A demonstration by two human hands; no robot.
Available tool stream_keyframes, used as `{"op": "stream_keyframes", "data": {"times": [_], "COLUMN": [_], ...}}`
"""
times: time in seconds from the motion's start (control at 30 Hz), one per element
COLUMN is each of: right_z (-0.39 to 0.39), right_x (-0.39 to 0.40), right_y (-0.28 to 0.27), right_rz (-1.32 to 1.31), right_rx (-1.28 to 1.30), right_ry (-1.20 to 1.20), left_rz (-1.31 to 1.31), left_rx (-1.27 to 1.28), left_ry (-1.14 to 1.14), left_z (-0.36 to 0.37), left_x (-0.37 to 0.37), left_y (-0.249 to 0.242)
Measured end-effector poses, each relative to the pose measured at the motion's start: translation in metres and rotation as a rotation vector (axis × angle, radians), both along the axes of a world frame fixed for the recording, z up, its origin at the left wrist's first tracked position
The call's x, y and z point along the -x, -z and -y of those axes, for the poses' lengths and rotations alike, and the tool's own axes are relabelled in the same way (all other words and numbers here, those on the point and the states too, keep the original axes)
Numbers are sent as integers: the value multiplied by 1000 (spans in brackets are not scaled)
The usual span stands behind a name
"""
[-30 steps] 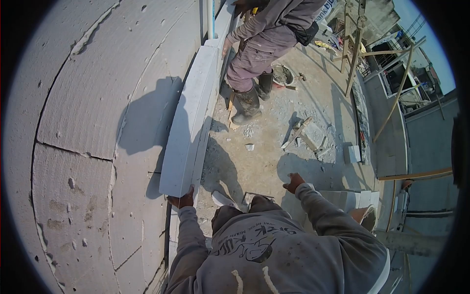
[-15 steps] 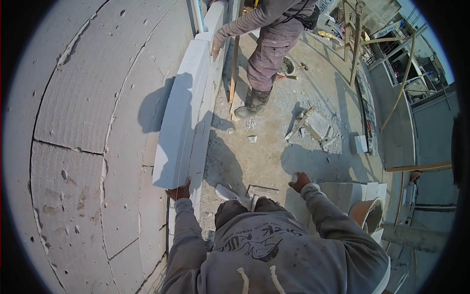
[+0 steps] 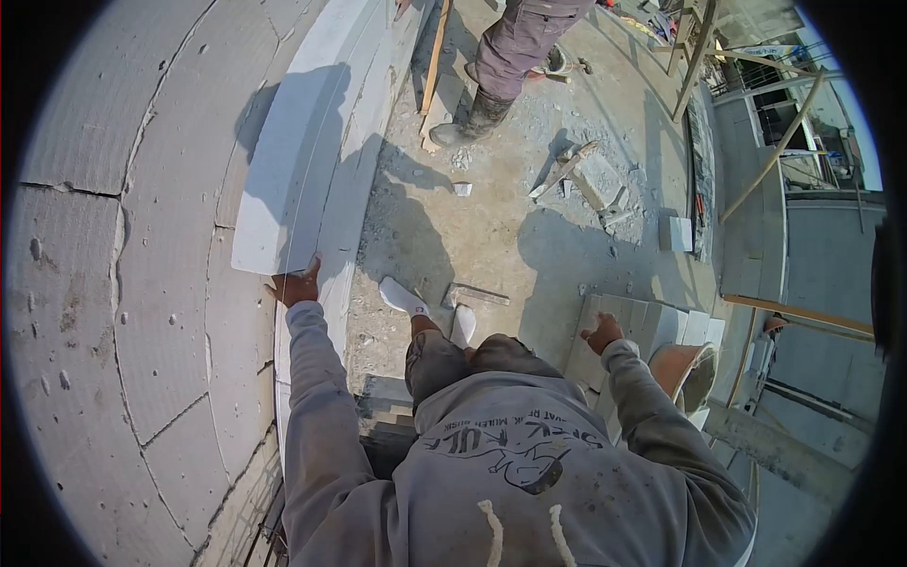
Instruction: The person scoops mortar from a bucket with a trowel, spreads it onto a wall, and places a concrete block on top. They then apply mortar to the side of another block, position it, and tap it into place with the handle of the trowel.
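A long white block (image 3: 283,180) lies on top of the low block wall (image 3: 350,203) at the left, with a thin string running along it. My left hand (image 3: 297,284) is at the block's near end, thumb and fingers apart against its edge. Out to the right, my right hand (image 3: 602,333) hangs in the air with its fingers spread and nothing in it, near a stack of white blocks (image 3: 626,317). A co-worker's hand touches the block's far end at the top edge of the view.
A co-worker in boots (image 3: 482,113) stands ahead beside the wall. Broken block pieces (image 3: 597,180) and rubble lie on the floor. A wooden-handled tool (image 3: 479,294) lies before my feet. An orange bucket (image 3: 682,370) is at the right, and wooden poles (image 3: 775,146) stand behind.
The view has shifted, so the wall and block appear farther left and higher. My left hand remains at the block's near end; my right hand is still free. My feet now show more.
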State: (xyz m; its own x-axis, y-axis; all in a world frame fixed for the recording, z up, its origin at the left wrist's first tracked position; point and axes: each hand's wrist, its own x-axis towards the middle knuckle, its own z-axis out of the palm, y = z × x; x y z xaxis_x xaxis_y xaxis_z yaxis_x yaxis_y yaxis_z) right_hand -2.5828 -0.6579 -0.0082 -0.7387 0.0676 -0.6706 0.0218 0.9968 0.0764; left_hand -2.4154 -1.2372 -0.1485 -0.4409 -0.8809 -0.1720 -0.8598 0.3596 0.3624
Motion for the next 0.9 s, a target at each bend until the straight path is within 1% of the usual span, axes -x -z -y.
{"op": "stream_keyframes", "data": {"times": [0.1, 0.17, 0.23, 0.3, 0.33, 0.37, 0.43, 0.47, 0.57, 0.6, 0.67, 0.7, 0.77, 0.8, 0.87, 0.9], "right_z": [-9, -20, -21, -15, -9, -6, -2, 0, 11, 19, 32, 38, 50, 59, 74, 82], "right_x": [-8, -13, -14, -14, -15, -15, -15, -14, -12, -9, -5, -2, 1, 6, 8, 11], "right_y": [-5, 0, 3, -4, -9, -9, -9, -9, -10, -14, -16, -16, -19, -20, -21, -19], "right_rz": [7, -11, -23, 5, 3, -5, 14, 7, 23, 36, 53, 58, 61, 62, 62, 62], "right_rx": [-8, 3, 13, 8, 14, 20, 35, 38, 21, 12, 0, 4, 10, 7, 2, 23], "right_ry": [-14, -3, 13, 50, 54, 54, 28, 28, 29, 12, -5, 5, 11, -6, -18, -92], "left_rz": [-86, -130, -139, -50, -83, -91, 23, 60, 112, 110, 24, 27, 12, 1, 23, 15], "left_rx": [-35, 210, 223, 63, 12, 18, 100, 100, 62, 60, 31, 26, 214, 222, 116, 114], "left_ry": [32, -73, -44, -87, -61, -61, -39, -33, -27, -29, -14, -15, -21, -27, -28, -30], "left_z": [-5, -16, -18, -18, -18, -16, -13, -9, -13, -14, -14, -15, -16, -13, -16, -16], "left_x": [0, 7, 7, 8, 8, 6, 6, 4, 8, 9, 8, 7, 4, 8, 7, 4], "left_y": [-9, -19, -27, -35, -39, -38, -23, -11, -28, -31, -33, -27, -17, -22, -30, -28]}}
